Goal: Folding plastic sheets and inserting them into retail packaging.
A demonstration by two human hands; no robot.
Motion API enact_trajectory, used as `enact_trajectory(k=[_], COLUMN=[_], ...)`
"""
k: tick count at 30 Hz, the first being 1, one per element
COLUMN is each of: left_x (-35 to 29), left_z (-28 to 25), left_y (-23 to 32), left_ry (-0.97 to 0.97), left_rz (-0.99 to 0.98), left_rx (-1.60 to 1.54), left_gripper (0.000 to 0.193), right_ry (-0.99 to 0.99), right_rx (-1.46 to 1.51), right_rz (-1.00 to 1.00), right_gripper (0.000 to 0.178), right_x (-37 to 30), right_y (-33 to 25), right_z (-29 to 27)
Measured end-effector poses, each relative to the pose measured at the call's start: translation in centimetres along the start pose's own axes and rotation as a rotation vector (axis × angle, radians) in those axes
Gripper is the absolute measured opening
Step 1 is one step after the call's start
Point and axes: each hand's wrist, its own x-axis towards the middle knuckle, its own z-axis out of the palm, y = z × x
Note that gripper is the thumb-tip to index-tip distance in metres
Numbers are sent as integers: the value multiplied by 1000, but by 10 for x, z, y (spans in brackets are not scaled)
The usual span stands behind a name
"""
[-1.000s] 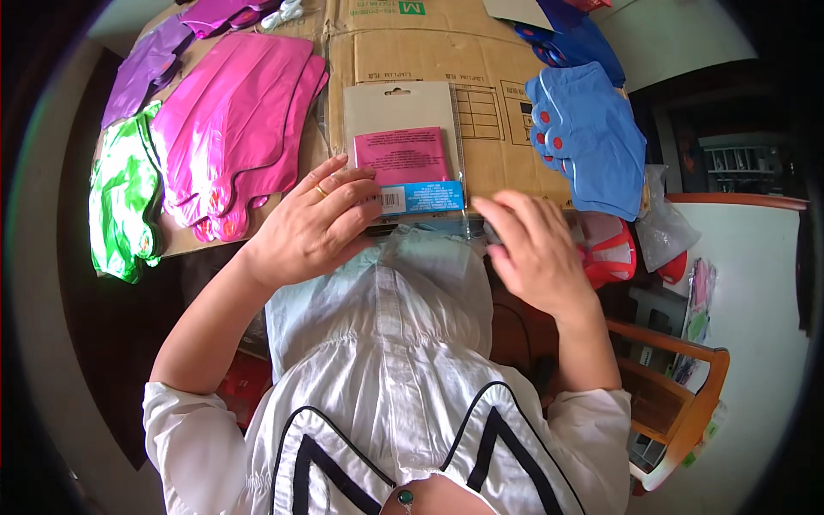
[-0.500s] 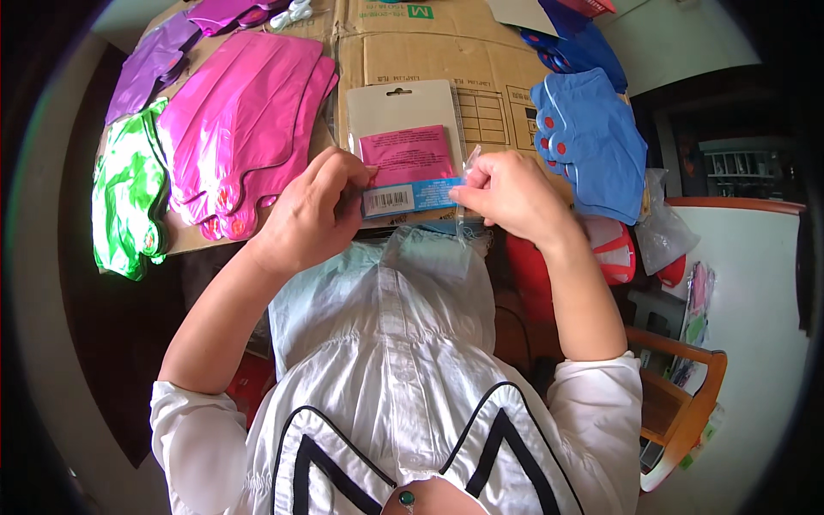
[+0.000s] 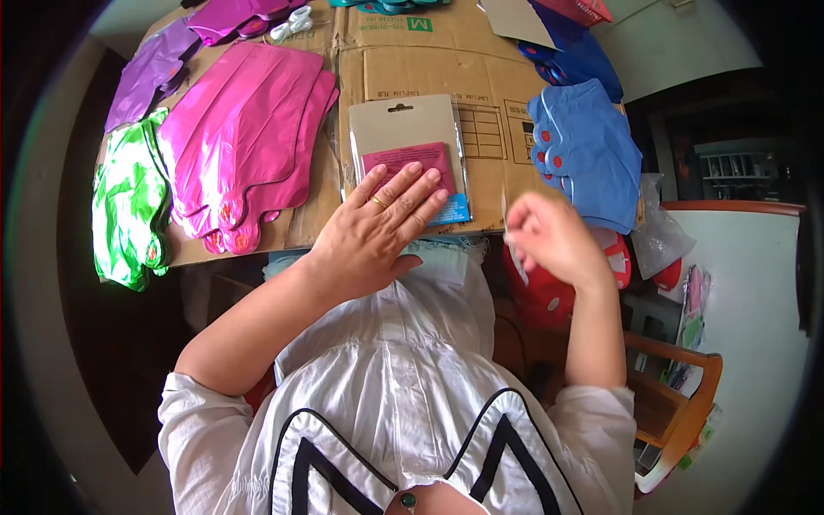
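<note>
My left hand (image 3: 382, 215), a ring on one finger, lies flat with its fingers stretched across the lower part of a clear plastic packet. Inside the packet is a grey-white hanging card (image 3: 396, 124) with a slot at its top, and a folded pink piece (image 3: 418, 157) lies over the card. A blue printed strip (image 3: 453, 209) shows along the bottom right; the rest is under my fingers. Off the table's front edge, to the right of the packet, my right hand (image 3: 549, 236) is curled in a pinch. A small pale bit shows at its fingertips, too blurred to name.
Flattened cardboard (image 3: 485, 73) covers the table. Pink foil balloons (image 3: 249, 120), green ones (image 3: 124, 193) and purple ones (image 3: 150, 69) lie left. Light blue ones (image 3: 592, 150) and dark blue ones (image 3: 588, 69) lie right. A wooden chair (image 3: 699, 395) stands at the lower right.
My left hand has gone from gripping the packet's lower left to lying flat on it. My right hand has let go of the packet's right edge and moved right and down.
</note>
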Motion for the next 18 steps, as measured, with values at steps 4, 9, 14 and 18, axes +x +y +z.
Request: enact_trajectory(k=[4,9,14,18], left_x=[-4,-33,-53,-58], left_z=[-6,0,19,58], left_y=[4,15,34,13], left_ry=[58,351,121,-347], left_rz=[36,352,-129,-140], left_rx=[-18,-113,-955,-606], left_gripper=[90,69,58,50], right_ry=[-163,-199,-678,-625], right_rx=[451,353,376,242], right_rz=[-89,-333,-540,-489], right_gripper=[5,22,43,40], right_x=[-30,-18,-17,-11], right_y=[5,30,25,10], right_z=[38,85,68,71])
